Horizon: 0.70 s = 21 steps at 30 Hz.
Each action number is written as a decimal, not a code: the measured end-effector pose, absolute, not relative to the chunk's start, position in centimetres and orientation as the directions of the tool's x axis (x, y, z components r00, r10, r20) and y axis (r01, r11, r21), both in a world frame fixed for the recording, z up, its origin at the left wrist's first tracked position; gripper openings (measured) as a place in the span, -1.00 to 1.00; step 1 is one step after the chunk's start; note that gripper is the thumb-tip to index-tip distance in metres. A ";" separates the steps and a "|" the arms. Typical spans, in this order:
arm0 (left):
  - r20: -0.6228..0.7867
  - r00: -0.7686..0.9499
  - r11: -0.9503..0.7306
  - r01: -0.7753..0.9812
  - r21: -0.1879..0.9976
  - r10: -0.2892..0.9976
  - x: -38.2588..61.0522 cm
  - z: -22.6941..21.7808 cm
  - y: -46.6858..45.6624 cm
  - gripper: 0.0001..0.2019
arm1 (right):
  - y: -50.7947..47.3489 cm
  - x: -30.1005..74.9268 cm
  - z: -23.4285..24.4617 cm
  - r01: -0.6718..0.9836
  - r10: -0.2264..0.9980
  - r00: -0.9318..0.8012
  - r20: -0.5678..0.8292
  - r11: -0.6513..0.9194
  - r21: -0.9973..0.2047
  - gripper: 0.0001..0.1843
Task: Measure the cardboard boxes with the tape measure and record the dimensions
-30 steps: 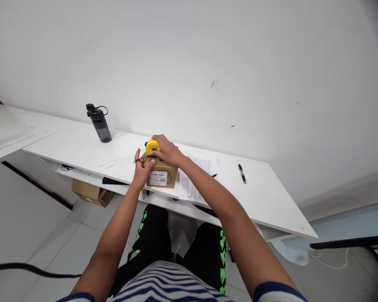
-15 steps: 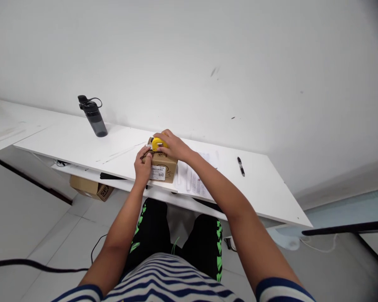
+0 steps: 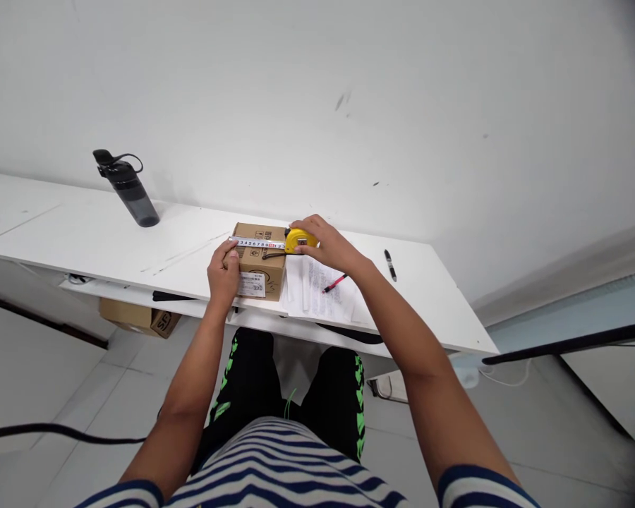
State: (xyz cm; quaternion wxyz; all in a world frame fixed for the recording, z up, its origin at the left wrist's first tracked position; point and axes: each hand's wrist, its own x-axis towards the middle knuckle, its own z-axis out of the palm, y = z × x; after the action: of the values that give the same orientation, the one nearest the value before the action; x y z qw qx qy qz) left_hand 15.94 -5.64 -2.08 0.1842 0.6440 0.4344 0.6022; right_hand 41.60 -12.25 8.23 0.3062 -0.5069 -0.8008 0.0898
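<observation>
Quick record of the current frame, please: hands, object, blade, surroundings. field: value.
left_hand: at the left end of the tape blade, touching the small cardboard box
right_hand: gripping the yellow tape measure
blade: extended across the box's top
box: on the white desk, label on front
right_of_box: papers with red-and-black pen on top; black pen farther right
left_of_box: dark water bottle, upright
</observation>
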 end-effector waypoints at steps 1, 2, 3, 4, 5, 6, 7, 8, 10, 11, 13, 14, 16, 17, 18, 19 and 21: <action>0.613 -0.103 -0.554 0.333 0.763 0.783 15.9 -2.1 -5.6 -0.67 | -12.1 41.6 8.2 0.757 0.865 -0.297 0.405 0.472 -0.453 -0.54; 0.611 -0.103 -0.553 0.329 0.766 0.785 15.9 -2.1 -5.6 -0.67 | -12.0 41.6 8.1 0.756 0.861 -0.294 0.414 0.475 -0.451 -0.54; 0.608 -0.102 -0.552 0.325 0.768 0.787 15.9 -2.2 -5.6 -0.67 | -11.7 41.4 8.1 0.752 0.856 -0.292 0.426 0.481 -0.451 -0.53; 0.608 -0.099 -0.553 0.323 0.768 0.788 15.8 -2.1 -5.7 -0.67 | -11.3 41.1 8.0 0.745 0.849 -0.293 0.439 0.491 -0.452 -0.53; 0.611 -0.092 -0.556 0.324 0.765 0.786 15.8 -2.1 -5.8 -0.67 | -10.8 40.6 7.9 0.734 0.841 -0.298 0.452 0.504 -0.454 -0.52; 0.615 -0.084 -0.561 0.328 0.760 0.784 15.8 -2.1 -5.9 -0.66 | -10.2 39.9 7.8 0.721 0.832 -0.308 0.462 0.520 -0.457 -0.51; 0.619 -0.076 -0.566 0.331 0.755 0.782 15.8 -2.0 -6.0 -0.66 | -9.6 39.0 7.8 0.708 0.825 -0.321 0.466 0.536 -0.460 -0.50; 0.619 -0.069 -0.567 0.333 0.753 0.782 15.8 -1.9 -6.1 -0.65 | -8.8 38.0 7.7 0.697 0.819 -0.336 0.465 0.548 -0.462 -0.49; 0.599 -0.059 -0.550 0.334 0.766 0.798 15.8 -1.7 -6.5 -0.63 | -7.4 35.4 7.7 0.685 0.811 -0.363 0.459 0.566 -0.458 -0.47; 0.575 -0.060 -0.526 0.334 0.782 0.816 15.9 -1.6 -6.8 -0.61 | -6.8 34.1 7.8 0.683 0.806 -0.375 0.457 0.574 -0.452 -0.46; 0.506 -0.069 -0.459 0.329 0.825 0.860 15.9 -1.4 -7.5 -0.56 | -5.7 31.9 8.0 0.677 0.793 -0.409 0.451 0.596 -0.433 -0.45; 0.472 -0.071 -0.426 0.326 0.844 0.879 15.8 -1.3 -8.1 -0.52 | -5.4 31.2 8.2 0.667 0.783 -0.434 0.446 0.612 -0.424 -0.45; 0.411 -0.072 -0.370 0.316 0.874 0.909 15.6 -1.1 -9.2 -0.40 | -5.1 30.3 8.6 0.638 0.758 -0.473 0.449 0.646 -0.419 -0.44; 0.380 -0.072 -0.342 0.306 0.888 0.922 15.4 -1.0 -9.7 -0.33 | -5.1 30.3 8.8 0.623 0.745 -0.477 0.466 0.660 -0.419 -0.44; 0.346 -0.071 -0.312 0.292 0.904 0.936 15.2 -0.9 -10.1 -0.26 | -5.1 30.4 9.0 0.615 0.735 -0.463 0.496 0.669 -0.417 -0.44; 0.307 -0.075 -0.277 0.272 0.922 0.949 14.9 -0.7 -10.2 -0.20 | -5.3 30.6 9.0 0.619 0.730 -0.428 0.532 0.666 -0.416 -0.44; 0.246 -0.105 -0.216 0.235 0.948 0.964 14.1 -0.2 -9.7 -0.18 | -5.5 31.2 9.0 0.661 0.740 -0.311 0.596 0.619 -0.423 -0.47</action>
State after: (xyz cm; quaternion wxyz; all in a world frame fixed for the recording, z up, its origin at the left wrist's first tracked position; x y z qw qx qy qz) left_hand 14.12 -9.70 -0.16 0.3449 0.5734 0.5225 0.5285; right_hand 31.16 -5.54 8.98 0.3957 -0.4335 -0.8081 0.0497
